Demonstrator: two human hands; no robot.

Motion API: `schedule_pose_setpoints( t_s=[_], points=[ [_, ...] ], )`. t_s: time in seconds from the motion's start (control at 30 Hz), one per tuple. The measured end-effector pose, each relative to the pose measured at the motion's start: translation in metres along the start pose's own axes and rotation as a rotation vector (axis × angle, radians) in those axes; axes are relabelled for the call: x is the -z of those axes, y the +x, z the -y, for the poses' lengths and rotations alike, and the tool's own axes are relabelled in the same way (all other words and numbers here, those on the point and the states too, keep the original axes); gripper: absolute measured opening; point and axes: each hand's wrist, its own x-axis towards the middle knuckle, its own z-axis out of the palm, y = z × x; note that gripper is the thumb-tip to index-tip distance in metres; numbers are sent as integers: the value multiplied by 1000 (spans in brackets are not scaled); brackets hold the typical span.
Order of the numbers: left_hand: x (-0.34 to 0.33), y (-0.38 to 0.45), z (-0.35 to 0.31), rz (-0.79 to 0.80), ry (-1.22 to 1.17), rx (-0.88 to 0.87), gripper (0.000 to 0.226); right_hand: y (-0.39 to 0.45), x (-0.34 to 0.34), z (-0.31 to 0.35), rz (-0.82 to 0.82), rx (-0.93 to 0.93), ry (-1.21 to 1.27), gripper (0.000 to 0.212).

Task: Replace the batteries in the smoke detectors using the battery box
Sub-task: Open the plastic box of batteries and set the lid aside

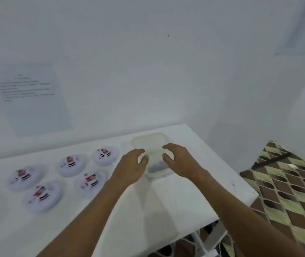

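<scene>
Translucent plastic, pale and slightly yellowish, makes up the battery box [154, 158], which sits near the far right corner of the white table [175, 197], just in from its back edge. Its lid looks to be on, though the blur makes that hard to settle, and something dark shows faintly through the plastic at its near end. The left hand [129, 167] is at the box's left side, fingers curved with thumb and fingertips at or just short of the box's edge; the right hand [180, 160] mirrors it at the right side, fingers bent over the rim. Whether either hand actually grasps the box or only hovers against it cannot be told from this blurred view. Five round white smoke detectors [70, 165] lie on the left half of the table, well apart from the box, each showing a red and dark patch in its middle; three lie toward the back edge and two nearer the front. A printed sheet of paper [34, 97] hangs on the white wall [148, 62] behind the detectors. Beyond the table's right edge lies a patterned floor [287, 191] in brown and green.
</scene>
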Motion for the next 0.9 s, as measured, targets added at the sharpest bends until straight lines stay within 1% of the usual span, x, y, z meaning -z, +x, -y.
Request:
schedule_pose_setpoints(
  t_s=[0.07,0.13,0.2,0.27,0.33,0.4,0.5,0.6,0.7,0.83,0.9],
  points=[
    [-26,2,-7,8,-15,46,44,-1,5,-26,11,8,-16,39],
    [-52,3,-12,2,-20,107,45,2,5,-52,73,-21,-27,42],
    [-70,11,-17,-46,-10,184,47,12,5,-73,96,-19,-12,44],
    [-80,18,-18,-101,8,267,48,23,4,-88,117,-12,18,45],
    [-91,20,-18,-126,10,357,48,33,0,-102,187,-32,76,45],
    [-99,21,-18,-135,-6,408,48,40,-6,-109,248,-45,141,45],
    [-103,23,-18,-196,-49,444,47,49,-14,-113,276,-86,254,43],
    [-100,27,-22,-268,-162,482,44,53,-18,-114,237,-116,338,39],
    [-102,28,-24,-270,-220,505,42,52,-23,-116,222,-141,389,34],
    [-105,27,-23,-286,-320,517,41,53,-25,-121,239,-163,430,35],
    [-105,28,-21,-298,-313,507,40,54,-27,-122,239,-161,436,34]
  ],
)
